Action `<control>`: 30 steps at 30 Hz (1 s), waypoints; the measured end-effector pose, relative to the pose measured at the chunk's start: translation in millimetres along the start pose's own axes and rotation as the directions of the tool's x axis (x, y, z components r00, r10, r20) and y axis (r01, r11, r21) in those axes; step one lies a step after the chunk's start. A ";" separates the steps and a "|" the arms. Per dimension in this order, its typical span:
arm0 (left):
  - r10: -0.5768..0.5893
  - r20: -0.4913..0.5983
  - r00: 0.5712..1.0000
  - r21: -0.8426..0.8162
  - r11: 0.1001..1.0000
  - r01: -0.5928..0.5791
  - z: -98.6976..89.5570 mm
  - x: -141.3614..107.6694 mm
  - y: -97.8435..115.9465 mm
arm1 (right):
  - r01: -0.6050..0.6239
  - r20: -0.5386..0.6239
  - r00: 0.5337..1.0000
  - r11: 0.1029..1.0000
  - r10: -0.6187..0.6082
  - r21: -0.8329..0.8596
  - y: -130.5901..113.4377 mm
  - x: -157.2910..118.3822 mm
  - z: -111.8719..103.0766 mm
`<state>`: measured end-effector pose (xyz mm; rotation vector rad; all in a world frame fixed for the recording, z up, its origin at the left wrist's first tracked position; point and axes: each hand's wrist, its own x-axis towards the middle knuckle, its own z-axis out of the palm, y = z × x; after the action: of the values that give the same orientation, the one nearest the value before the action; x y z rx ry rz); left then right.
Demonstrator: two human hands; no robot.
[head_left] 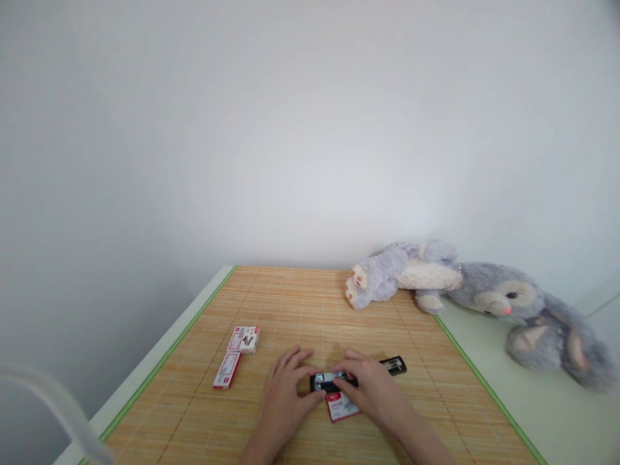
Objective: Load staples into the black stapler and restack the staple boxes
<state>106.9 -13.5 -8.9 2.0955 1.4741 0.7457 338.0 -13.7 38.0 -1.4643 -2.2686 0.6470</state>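
A black stapler (396, 365) lies opened out on the bamboo mat, running from between my hands toward the right. My left hand (285, 397) has its thumb and index finger closed on the stapler's left end, the other fingers stretched forward. Over the stapler's middle, my right hand (371, 384) has its fingers pinched together at the metal channel; whatever is between the fingertips is too small to make out. Just below the stapler lies a red and white box (341, 408), partly covered by my right hand.
Small red and white boxes (227, 371) lie at the left of the bamboo mat (290, 310), one with a staple picture (249, 340). A grey plush rabbit (431, 274) lies along the back right. A blurred pale curved object (53, 400) shows at lower left.
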 end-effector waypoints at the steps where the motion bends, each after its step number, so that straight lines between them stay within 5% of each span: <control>1: -0.001 -0.002 1.000 -0.002 1.000 0.001 0.1 0.1 -0.1 | -0.004 0.000 1.000 1.000 0.004 -0.005 0.5 -0.2 -2.0; 7: -0.012 -0.006 1.000 -0.014 1.000 0.012 1.5 0.4 -0.7 | -0.120 -0.014 0.993 0.988 0.119 -0.094 6.1 -5.8 -6.8; 14: -0.001 -0.007 1.000 -0.018 1.000 0.001 1.6 0.3 -1.2 | -0.007 0.060 0.998 0.999 0.010 -0.050 -12.9 -6.8 -1.8; 20: -0.012 -0.012 1.000 -0.021 1.000 0.011 1.0 -0.3 0.6 | -0.045 -0.106 0.994 0.989 0.030 -0.141 38.6 -24.7 -51.6; 25: -0.028 -0.017 0.999 -0.026 0.999 0.028 2.3 0.7 2.0 | -0.169 0.128 0.979 0.983 0.159 0.072 76.7 -43.1 -80.4; 30: -0.019 -0.004 1.000 -0.021 1.000 0.019 1.6 1.3 2.6 | -0.181 0.143 0.980 0.913 0.137 0.366 56.2 -34.2 -73.8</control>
<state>110.2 -13.1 -8.3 2.0624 1.4801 0.7555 432.8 -11.7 66.1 -1.4546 -1.9680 1.1729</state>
